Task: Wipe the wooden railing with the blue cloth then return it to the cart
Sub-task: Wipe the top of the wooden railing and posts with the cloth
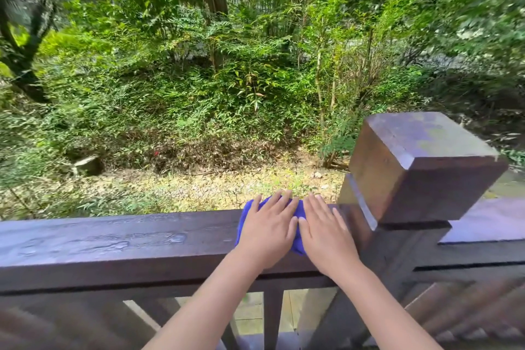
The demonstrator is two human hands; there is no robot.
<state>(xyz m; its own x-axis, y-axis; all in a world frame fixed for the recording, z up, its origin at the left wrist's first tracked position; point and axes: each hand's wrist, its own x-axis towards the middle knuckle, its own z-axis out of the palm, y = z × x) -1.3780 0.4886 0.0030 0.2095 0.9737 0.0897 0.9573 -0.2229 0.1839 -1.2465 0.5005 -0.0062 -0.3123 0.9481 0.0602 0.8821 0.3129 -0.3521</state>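
Observation:
A dark brown wooden railing (119, 239) runs across the lower part of the view. On its top, just left of a thick square post (420, 167), lies the blue cloth (298, 209). Both of my hands rest flat on the cloth, side by side, palms down with fingers spread. My left hand (267, 227) covers the cloth's left part, my right hand (324, 230) its right part beside the post. Most of the cloth is hidden under the hands. No cart is in view.
Past the post the railing continues to the right (488, 221). Slats and diagonal bars (272, 318) fill the space under the rail. Beyond it lie a leaf-strewn strip of ground (170, 185) and dense green shrubs (227, 65).

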